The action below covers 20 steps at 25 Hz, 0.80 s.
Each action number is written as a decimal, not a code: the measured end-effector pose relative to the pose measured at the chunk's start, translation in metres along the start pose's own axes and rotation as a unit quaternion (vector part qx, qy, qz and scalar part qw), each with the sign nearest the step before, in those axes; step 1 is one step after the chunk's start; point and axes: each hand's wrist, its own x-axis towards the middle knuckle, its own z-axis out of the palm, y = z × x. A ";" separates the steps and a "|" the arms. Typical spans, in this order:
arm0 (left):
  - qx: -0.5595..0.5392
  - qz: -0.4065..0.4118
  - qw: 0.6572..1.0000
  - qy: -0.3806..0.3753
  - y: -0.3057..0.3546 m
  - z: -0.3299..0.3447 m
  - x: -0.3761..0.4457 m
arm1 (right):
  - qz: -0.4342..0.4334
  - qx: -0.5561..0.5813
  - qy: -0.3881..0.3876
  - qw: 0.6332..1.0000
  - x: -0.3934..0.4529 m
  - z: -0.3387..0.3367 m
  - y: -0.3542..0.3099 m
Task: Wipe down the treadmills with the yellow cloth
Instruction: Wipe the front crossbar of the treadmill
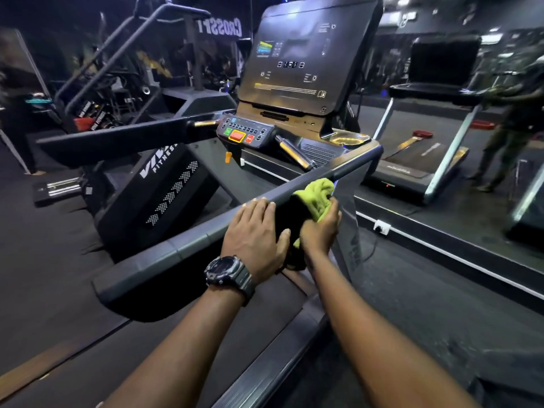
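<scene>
right hand (319, 228) grasps bunched yellow cloth (319, 195) against the treadmill's right handrail (206, 237); left hand (254, 231) rests flat on the rail, fingers straight. risk: the bunched wad touches little surface, leaving streaks; it may slip off the rounded rail.

The right hand (319, 228) hides part of the yellow cloth (319, 195).

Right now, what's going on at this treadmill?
A person is wiping the treadmill's dark right handrail in a gym. The right hand has its grip on a bunched yellow-green cloth, pressed against the side of the rail. The left hand, with a dark wristwatch on its wrist, rests flat on the rail just beside the cloth. The grey console with its red button sits ahead, untouched.
</scene>
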 end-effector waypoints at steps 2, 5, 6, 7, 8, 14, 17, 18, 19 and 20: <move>-0.020 -0.020 1.000 0.013 0.008 0.000 0.011 | 0.041 -0.020 0.016 0.999 0.018 -0.005 -0.006; -0.040 -0.003 0.999 -0.021 0.025 0.008 0.040 | -0.050 -0.016 -0.058 0.997 -0.048 -0.009 -0.001; -0.043 0.004 0.999 -0.032 0.031 0.011 0.049 | -0.101 -0.036 -0.058 0.993 -0.059 -0.007 0.008; -0.044 0.008 0.998 -0.039 0.034 0.014 0.056 | -0.120 -0.048 -0.048 0.990 -0.051 -0.006 0.010; -0.047 0.008 0.998 -0.041 0.036 0.017 0.061 | -0.119 -0.052 -0.032 0.991 -0.024 -0.005 0.009; -0.035 0.019 0.999 -0.032 0.032 0.026 0.066 | 0.009 -0.036 0.017 0.999 0.041 -0.001 0.003; -0.053 0.031 0.997 -0.044 0.032 0.021 0.066 | -0.053 0.006 -0.036 0.998 -0.018 -0.001 0.013; -0.072 0.033 0.996 -0.045 0.030 0.019 0.066 | -0.050 0.018 -0.034 0.998 -0.010 0.000 0.015; -0.091 0.034 0.994 -0.043 0.028 0.016 0.066 | -0.018 0.018 -0.022 0.999 0.006 -0.001 0.009; -0.105 0.037 0.993 -0.041 0.025 0.013 0.065 | 0.010 0.008 -0.005 1.000 0.021 -0.001 0.004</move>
